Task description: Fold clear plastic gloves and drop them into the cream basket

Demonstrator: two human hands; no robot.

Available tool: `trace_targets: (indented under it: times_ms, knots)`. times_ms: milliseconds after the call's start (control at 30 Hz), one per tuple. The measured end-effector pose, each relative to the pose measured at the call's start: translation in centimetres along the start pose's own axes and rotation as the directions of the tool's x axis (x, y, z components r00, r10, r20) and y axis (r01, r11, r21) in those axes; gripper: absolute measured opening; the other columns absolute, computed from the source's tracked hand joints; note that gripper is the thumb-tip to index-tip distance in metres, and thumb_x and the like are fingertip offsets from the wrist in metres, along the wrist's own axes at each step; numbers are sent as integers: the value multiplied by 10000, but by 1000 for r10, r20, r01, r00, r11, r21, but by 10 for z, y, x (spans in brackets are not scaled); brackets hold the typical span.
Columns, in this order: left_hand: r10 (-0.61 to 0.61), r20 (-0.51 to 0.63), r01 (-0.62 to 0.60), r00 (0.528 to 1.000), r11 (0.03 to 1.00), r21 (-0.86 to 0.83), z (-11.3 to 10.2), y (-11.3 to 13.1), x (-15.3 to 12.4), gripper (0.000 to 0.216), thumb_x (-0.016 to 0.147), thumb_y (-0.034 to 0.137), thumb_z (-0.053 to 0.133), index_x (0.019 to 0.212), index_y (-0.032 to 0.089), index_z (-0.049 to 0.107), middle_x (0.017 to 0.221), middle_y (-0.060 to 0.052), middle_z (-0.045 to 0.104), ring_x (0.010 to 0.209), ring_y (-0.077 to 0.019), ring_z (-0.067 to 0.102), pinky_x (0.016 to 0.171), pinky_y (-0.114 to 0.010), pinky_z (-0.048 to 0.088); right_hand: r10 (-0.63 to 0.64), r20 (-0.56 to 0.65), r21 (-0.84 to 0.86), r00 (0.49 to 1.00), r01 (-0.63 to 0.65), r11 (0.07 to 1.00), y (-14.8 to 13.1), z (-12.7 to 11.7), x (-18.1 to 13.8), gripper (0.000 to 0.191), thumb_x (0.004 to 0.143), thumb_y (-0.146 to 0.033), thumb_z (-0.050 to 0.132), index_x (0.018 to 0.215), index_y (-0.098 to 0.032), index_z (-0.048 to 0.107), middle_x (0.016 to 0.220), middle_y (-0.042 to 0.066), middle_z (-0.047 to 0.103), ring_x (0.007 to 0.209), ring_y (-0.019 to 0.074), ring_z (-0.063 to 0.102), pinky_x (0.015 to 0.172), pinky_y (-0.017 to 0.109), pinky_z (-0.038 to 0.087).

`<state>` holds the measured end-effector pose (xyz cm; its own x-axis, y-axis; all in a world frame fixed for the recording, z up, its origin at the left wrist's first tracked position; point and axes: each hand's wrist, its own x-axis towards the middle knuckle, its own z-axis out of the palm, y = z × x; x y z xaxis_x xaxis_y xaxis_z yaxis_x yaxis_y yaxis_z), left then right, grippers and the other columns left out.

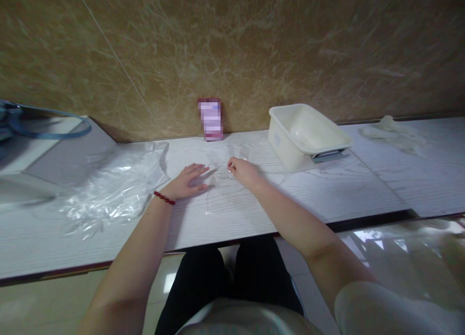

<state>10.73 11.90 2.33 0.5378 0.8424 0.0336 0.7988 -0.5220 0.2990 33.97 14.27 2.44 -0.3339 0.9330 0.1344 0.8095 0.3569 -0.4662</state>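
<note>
A thin clear plastic bag (221, 194) lies flat on the white wood-grain table in front of me. My right hand (241, 171) pinches its upper part, fingertips pressed together. Just left of the bag, my left hand (191, 181) rests with fingers spread and holds nothing; its fingertips reach the bag's left edge. A red beaded bracelet (164, 198) circles my left wrist. Farther left lies a heap of crinkled clear plastic bags (119, 189).
An off-white plastic bin (290, 148) stands to the right. Behind the hands, a phone (211, 120) leans against the brown marble wall. Pale, limp gloves (395, 134) lie at far right. A white box (69, 146) and a blue loop (54, 134) are at far left.
</note>
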Motion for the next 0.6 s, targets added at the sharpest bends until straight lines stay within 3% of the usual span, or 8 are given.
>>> trace_targets:
  times_ms: [333, 600]
  knots:
    - [-11, -200, 6, 980, 1000, -24, 6, -6, 3, 501, 778, 468, 449, 1197, 198, 497, 1242, -110, 471, 1178, -225, 381, 994, -383, 292, 5, 0, 160, 1000, -5, 987, -11, 8, 7, 129, 815, -231, 478, 912, -215, 563, 754, -8, 617, 645, 90, 538, 628, 190, 364]
    - [64, -197, -55, 978, 997, 48, 17, 0, 16, 499, 763, 496, 466, 1184, 232, 512, 1306, -110, 396, 1223, -281, 298, 1004, -480, 199, 14, -68, 249, 998, 3, 969, -12, 11, 12, 122, 815, -225, 467, 904, -200, 547, 778, -1, 627, 681, 92, 556, 646, 191, 389]
